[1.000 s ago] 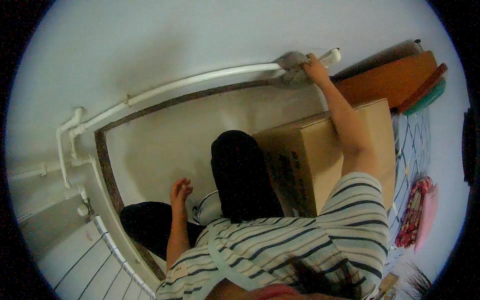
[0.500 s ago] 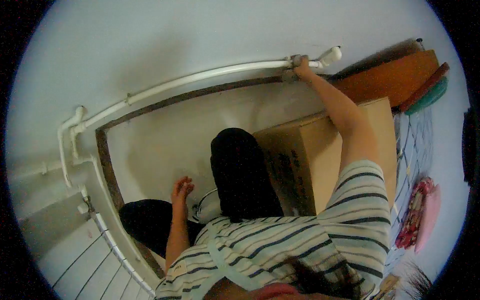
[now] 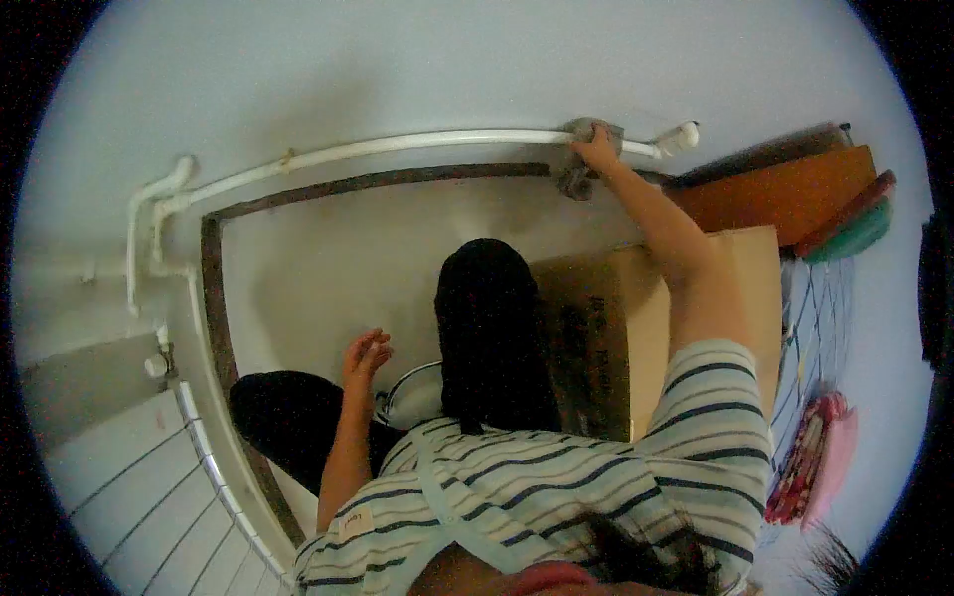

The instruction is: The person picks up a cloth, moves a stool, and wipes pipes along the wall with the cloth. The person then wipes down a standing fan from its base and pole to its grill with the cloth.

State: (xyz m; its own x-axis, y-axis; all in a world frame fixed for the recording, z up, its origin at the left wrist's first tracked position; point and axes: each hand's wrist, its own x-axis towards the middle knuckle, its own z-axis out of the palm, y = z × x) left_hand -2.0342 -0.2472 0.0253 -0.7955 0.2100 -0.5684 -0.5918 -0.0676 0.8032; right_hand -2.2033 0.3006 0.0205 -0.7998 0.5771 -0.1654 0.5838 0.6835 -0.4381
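Note:
My right hand [image 3: 598, 151] presses a grey-brown cloth [image 3: 576, 179] around the white pipe [image 3: 417, 142] that runs along the wall, near the pipe's right end. Part of the cloth hangs below the pipe. My left hand [image 3: 368, 354] is held in the air beside my left knee with nothing in it, its fingers loosely bent and partly apart. Close to that hand, a round metal basin or pot [image 3: 412, 393] stands partly hidden behind my right leg.
A cardboard box [image 3: 651, 338] stands right of my legs. Behind it are an orange-brown board [image 3: 785, 194] and a green object [image 3: 855, 233]. Pink and red cloths [image 3: 813, 462] hang at the right. White pipes [image 3: 134, 248] and a wire rack [image 3: 214, 457] are at the left.
My right hand and the cloth shifted a little left along the pipe, and the cloth's shape changed. The camera view tilted slightly. My left hand stayed nearly in place.

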